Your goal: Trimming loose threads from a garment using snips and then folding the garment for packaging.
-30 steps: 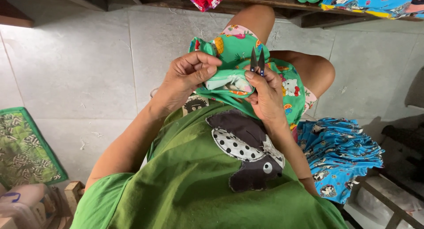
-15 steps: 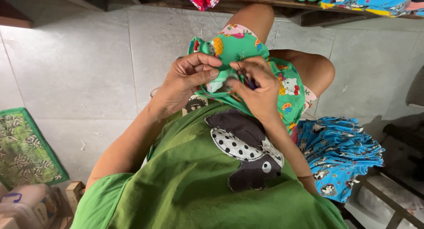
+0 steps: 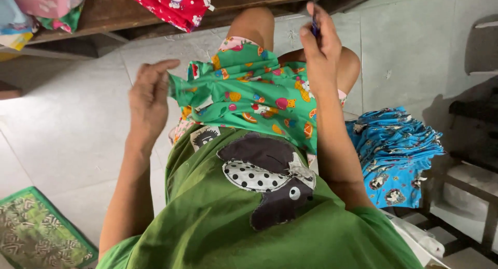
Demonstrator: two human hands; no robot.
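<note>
The left hand (image 3: pixel 149 100) pinched the green printed cloth (image 3: pixel 249 100) at its edge, fingers loosely curled. The right hand (image 3: pixel 320 48) was raised, clenched around a small dark tool (image 3: pixel 314 25).

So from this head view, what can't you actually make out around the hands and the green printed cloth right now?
- Tool in the right hand: head view, mostly hidden by the fingers; only a dark sliver shows.
- Left hand grip on the green printed cloth: palm faces away, so finger contact at the cloth's corner is unclear.
- Red cloth: cut off by the top edge.
- Blue cloth pile: count too fine to tell.
</note>
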